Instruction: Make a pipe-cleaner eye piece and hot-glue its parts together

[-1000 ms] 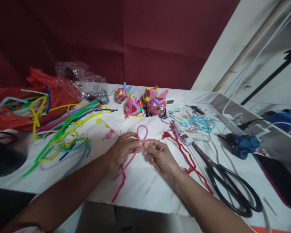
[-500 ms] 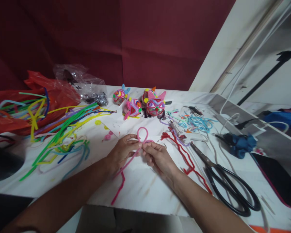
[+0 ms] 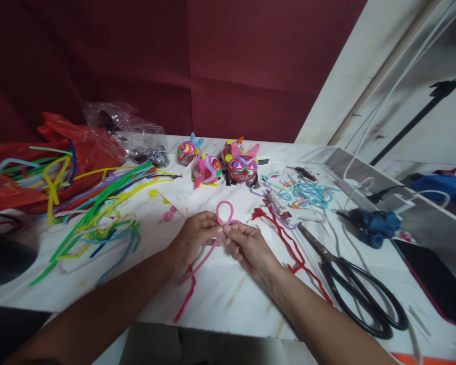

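Note:
A pink pipe cleaner [image 3: 224, 204] is bent into an upright loop, its ends crossing at the base. My left hand [image 3: 197, 235] pinches it at the crossing, and one tail hangs down toward the table. From the other side my right hand [image 3: 247, 246] pinches the same crossing, thumb and finger closed, fingertips nearly touching the left ones. A darker pink pipe cleaner [image 3: 185, 300] lies below my left hand, partly hidden by it. Red pipe cleaners [image 3: 292, 248] lie to the right of my right hand.
Large black-handled scissors [image 3: 336, 263] lie at right, near a phone [image 3: 433, 284]. Colourful pipe-cleaner figures [image 3: 243, 167] stand at the back. Loose pipe cleaners [image 3: 102, 197] and a red plastic bag [image 3: 99, 139] are at left. Blue scraps [image 3: 311, 192] lie behind the scissors.
Both hands keep their pinch at the loop's base. The loop appears slightly smaller and sits a little lower.

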### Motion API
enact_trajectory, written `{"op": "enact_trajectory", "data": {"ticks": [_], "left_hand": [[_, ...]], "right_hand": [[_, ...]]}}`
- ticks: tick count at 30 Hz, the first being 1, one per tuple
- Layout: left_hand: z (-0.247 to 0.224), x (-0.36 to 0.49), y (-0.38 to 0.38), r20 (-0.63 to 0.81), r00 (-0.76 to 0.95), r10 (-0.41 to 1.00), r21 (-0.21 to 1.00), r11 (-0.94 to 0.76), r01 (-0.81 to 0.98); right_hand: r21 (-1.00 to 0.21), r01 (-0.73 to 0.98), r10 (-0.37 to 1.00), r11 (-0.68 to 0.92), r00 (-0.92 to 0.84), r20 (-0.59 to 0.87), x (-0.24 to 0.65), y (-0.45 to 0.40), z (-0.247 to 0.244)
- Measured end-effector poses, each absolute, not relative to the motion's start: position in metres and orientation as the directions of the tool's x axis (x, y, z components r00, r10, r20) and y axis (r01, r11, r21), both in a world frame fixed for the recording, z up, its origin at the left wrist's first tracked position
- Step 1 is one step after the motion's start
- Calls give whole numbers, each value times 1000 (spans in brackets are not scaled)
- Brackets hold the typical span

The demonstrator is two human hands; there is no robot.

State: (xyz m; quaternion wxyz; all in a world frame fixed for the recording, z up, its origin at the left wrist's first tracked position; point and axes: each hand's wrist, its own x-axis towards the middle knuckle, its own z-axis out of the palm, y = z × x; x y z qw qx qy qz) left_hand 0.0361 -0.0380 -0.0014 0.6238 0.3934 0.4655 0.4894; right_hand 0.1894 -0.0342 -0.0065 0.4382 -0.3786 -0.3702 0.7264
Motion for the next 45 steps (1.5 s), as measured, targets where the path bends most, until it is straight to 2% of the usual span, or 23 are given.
{"op": "enact_trajectory", "data": {"ticks": [4, 16, 21, 27, 31, 37, 41, 45], "left_hand": [[-1, 36, -37, -204, 91, 975, 947, 220, -233], [-4, 36, -36, -220, 98, 970, 939, 238, -248], [-6, 34, -36, -226, 84, 971, 942, 239, -236], [6, 30, -35, -307, 146, 940, 923, 332, -197], [9, 30, -34, -325, 133, 936, 922, 345, -174], [2, 33, -34, -290, 72, 954, 943, 298, -146], [-1, 31, -34, -303, 113, 946, 933, 319, -168], [-2, 27, -31, -288, 182, 940, 937, 316, -149]], "right_hand": [[-876, -388, 948, -288, -247, -202, 189, -33, -2], [-886, -385, 959, -258, -213, -187, 189, -31, -4], [-938, -294, 976, -183, -169, -137, 189, -30, -8], [-983, -169, 982, -77, -186, -45, 192, -27, -18], [-997, -50, 982, 62, -177, 70, 193, -25, -26], [-923, 197, 941, 332, -134, 310, 194, -26, -27], [-887, 265, 925, 378, -147, 350, 196, -30, -22], [-892, 273, 930, 361, -178, 322, 199, -29, -21]]}}
